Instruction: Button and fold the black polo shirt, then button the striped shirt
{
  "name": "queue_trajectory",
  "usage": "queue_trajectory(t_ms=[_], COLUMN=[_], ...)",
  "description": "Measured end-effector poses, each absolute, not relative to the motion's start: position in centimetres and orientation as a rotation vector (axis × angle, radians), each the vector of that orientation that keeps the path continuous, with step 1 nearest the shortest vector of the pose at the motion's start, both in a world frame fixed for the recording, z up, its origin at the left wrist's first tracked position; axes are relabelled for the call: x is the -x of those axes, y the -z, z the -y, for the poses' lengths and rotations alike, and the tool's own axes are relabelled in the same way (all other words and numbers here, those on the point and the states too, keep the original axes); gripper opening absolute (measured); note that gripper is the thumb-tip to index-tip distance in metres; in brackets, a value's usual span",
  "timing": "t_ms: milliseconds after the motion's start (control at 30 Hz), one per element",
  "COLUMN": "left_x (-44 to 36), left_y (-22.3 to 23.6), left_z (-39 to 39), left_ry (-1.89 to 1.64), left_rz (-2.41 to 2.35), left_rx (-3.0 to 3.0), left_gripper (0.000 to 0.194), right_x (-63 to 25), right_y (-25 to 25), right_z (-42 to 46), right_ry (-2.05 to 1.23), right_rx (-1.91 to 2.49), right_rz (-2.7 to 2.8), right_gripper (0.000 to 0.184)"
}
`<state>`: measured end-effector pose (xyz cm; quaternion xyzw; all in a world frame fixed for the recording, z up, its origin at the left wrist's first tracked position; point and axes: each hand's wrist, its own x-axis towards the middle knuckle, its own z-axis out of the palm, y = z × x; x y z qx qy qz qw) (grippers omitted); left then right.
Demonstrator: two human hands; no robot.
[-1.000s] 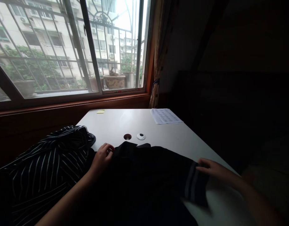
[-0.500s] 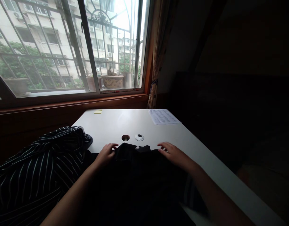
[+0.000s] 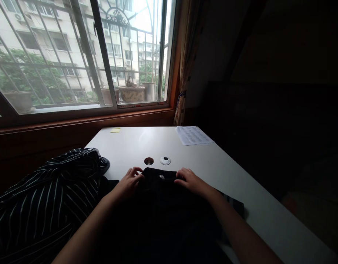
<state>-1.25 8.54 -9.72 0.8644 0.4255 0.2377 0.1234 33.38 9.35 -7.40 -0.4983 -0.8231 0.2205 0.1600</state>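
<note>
A black garment [image 3: 163, 212] lies spread on the white table in front of me, its far edge showing a small white label. My left hand [image 3: 131, 179] has its fingers curled onto the left corner of that edge, thumb and fingertips closing on the cloth. At the right part of the same edge, my right hand [image 3: 189, 180] pinches the fabric. Pale stripes show on a dark part of the cloth beyond my right forearm. Deep shadow hides most of the garment's folds and its near end.
A heap of black-and-white striped cloth [image 3: 53, 194] sits at the left. On the white table [image 3: 138, 145] are a round cable hole [image 3: 149, 161], its white cover [image 3: 165, 160], printed sheets [image 3: 195, 135] and a yellow note [image 3: 115, 129]. A barred window [image 3: 108, 55] stands behind.
My right hand has moved left and closed on the garment's far edge, which looks straighter. My left hand has shifted slightly right, onto the corner.
</note>
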Motion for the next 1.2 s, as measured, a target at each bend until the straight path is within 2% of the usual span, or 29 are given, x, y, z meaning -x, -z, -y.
queue_trajectory(t_ms=[200,367,433,567,633,767,867,933,1067,1200], left_x=[2.9,2.9,2.6,1.6,0.8,-0.5,-0.3,0.7,3.7,7.4], left_y=[6.1,5.0,4.8,4.8,5.5,8.2,10.1,10.7,10.2,8.5], left_z=[-8.9,-9.9,-10.8,-13.3,-14.6,-15.6,-15.1,-14.3,-12.3,-10.3], left_ry=[-0.593,-0.603,-0.61,-0.684,-0.713,-0.781,-0.801,-0.789,-0.672,-0.238], left_rz=[-1.182,-1.141,-1.194,-1.305,-1.328,-1.391,-1.447,-1.487,-1.533,-1.571], left_rx=[-2.398,-2.213,-2.242,-2.317,-2.313,-2.3,-2.284,-2.273,-2.277,-2.229], left_gripper=[0.021,0.013,0.013,0.017,0.025,0.043,0.048,0.05,0.048,0.055], right_x=[-33.9,-33.3,-33.2,-33.2,-33.1,-33.0,-33.6,-34.5,-37.6,-41.4], right_y=[6.4,5.0,4.5,4.2,4.7,6.3,7.2,7.4,6.7,6.0], right_z=[-9.3,-9.9,-10.6,-12.7,-13.9,-15.4,-15.5,-15.2,-13.8,-11.7], right_ry=[-0.596,-0.58,-0.606,-0.781,-0.82,-0.798,-0.815,-0.856,-0.965,-1.162], right_rx=[1.268,1.184,1.172,1.255,1.326,1.489,1.543,1.578,1.656,1.743], right_rz=[2.277,2.155,2.108,2.062,2.066,2.107,2.138,2.161,2.231,2.303], right_gripper=[0.014,0.011,0.018,0.051,0.062,0.074,0.078,0.076,0.06,0.054])
